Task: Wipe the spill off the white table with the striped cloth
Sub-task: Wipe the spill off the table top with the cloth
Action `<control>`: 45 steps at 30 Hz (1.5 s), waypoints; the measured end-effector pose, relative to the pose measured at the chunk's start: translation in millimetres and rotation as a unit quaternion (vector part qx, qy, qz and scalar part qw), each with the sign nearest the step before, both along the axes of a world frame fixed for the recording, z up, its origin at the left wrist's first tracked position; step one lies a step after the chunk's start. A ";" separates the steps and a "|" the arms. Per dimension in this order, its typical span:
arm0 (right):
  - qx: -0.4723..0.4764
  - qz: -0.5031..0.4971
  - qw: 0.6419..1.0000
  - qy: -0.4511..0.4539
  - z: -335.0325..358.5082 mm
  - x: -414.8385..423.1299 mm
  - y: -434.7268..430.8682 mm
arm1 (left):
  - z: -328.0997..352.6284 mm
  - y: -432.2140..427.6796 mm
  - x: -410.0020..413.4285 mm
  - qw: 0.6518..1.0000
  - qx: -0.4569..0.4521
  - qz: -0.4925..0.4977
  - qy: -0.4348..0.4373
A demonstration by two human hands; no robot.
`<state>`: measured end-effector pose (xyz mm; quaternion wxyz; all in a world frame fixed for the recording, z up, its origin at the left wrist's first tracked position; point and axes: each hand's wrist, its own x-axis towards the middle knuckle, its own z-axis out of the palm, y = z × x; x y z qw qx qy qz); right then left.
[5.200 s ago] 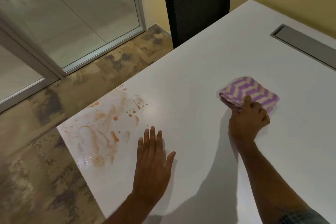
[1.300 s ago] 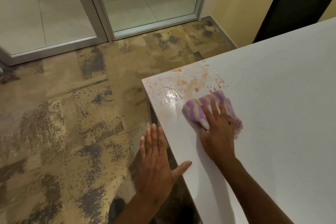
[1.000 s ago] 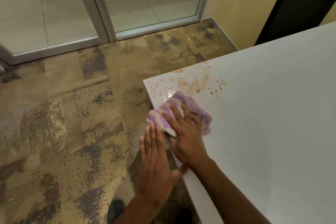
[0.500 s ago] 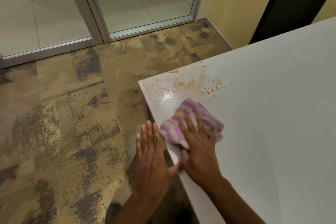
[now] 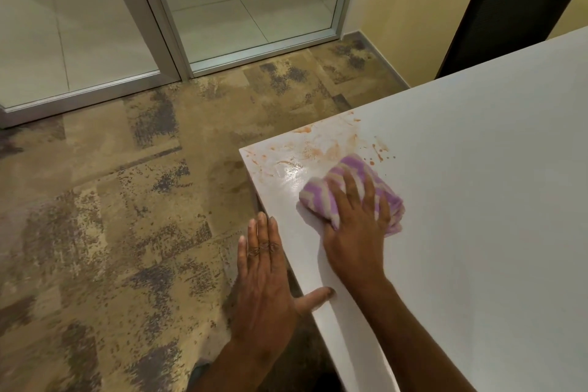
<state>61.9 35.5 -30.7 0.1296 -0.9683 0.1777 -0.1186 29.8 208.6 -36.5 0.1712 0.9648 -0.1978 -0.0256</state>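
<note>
The white table (image 5: 477, 200) fills the right side, its corner pointing left. Orange smears and drops of the spill (image 5: 324, 149) cover that corner, with a wet glossy patch beside them. My right hand (image 5: 356, 232) presses flat on the bunched purple-and-cream striped cloth (image 5: 321, 197), just right of the wet patch and below the orange drops. My left hand (image 5: 267, 277) hovers flat with fingers together beside the table's left edge, its thumb touching the edge; it holds nothing.
Patterned brown carpet (image 5: 111, 216) lies left of the table. Glass doors with metal frames (image 5: 159, 25) stand at the back. A yellow wall (image 5: 407, 9) and a dark chair back (image 5: 515, 0) are beyond the table's far edge.
My right hand has slid the cloth from the table's left edge back to the right and up toward the orange drops. The left hand stays by the edge.
</note>
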 end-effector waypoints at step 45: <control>0.096 0.175 0.980 0.003 -0.8 19.4 62.6 | -11.7 -4.9 7.8 0.988 0.056 0.141 -0.010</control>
